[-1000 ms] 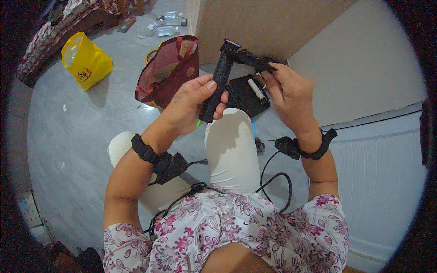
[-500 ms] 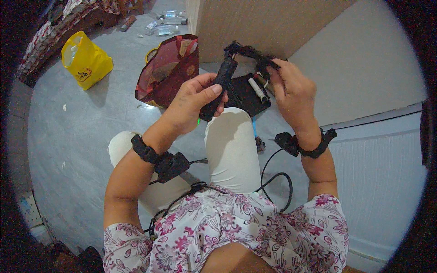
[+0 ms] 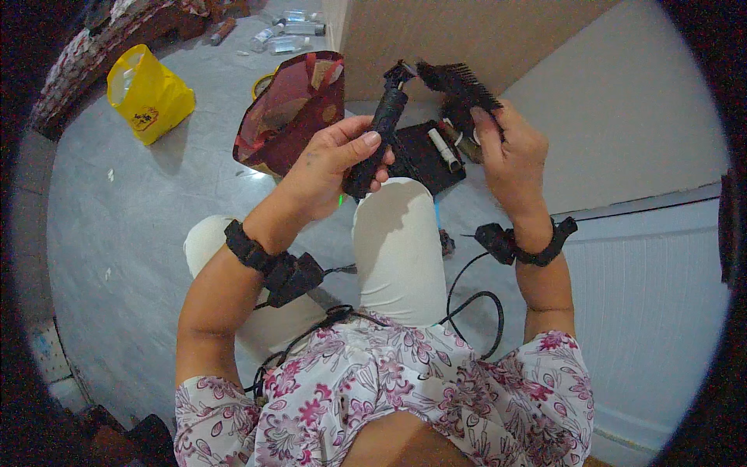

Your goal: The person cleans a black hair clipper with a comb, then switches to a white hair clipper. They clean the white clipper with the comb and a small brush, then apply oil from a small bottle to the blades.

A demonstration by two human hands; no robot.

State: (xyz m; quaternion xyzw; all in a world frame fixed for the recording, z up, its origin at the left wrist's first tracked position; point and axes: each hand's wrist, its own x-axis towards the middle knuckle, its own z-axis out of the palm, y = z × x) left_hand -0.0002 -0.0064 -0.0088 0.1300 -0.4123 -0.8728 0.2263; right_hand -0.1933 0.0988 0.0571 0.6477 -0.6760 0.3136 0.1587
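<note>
Over the floor [image 3: 156, 257], near its edge by the wooden panel [image 3: 467, 31], the left hand [image 3: 338, 162] has its fingers wrapped around a black clipper [image 3: 390, 113], head [image 3: 398, 73] pointing forward; the right hand [image 3: 515, 154] pinches a black toothed brush [image 3: 467, 87] just beside this head. Whether they touch, I cannot tell. It seems best to hold the clipper steady and brush lightly along its head.

inventory by kind and number

one left hand [image 3: 323, 167] and one right hand [image 3: 517, 156], making two. one black trimmer [image 3: 385, 121]; one toothed black comb [image 3: 467, 84]. two black wrist straps [image 3: 246, 247]. two white trouser legs [image 3: 401, 257]. one yellow bag [image 3: 159, 105] and one maroon bag [image 3: 299, 117], two in all. one white tube [image 3: 443, 149]. at least four clear bottles [image 3: 291, 45], too small for an exact count.
</note>
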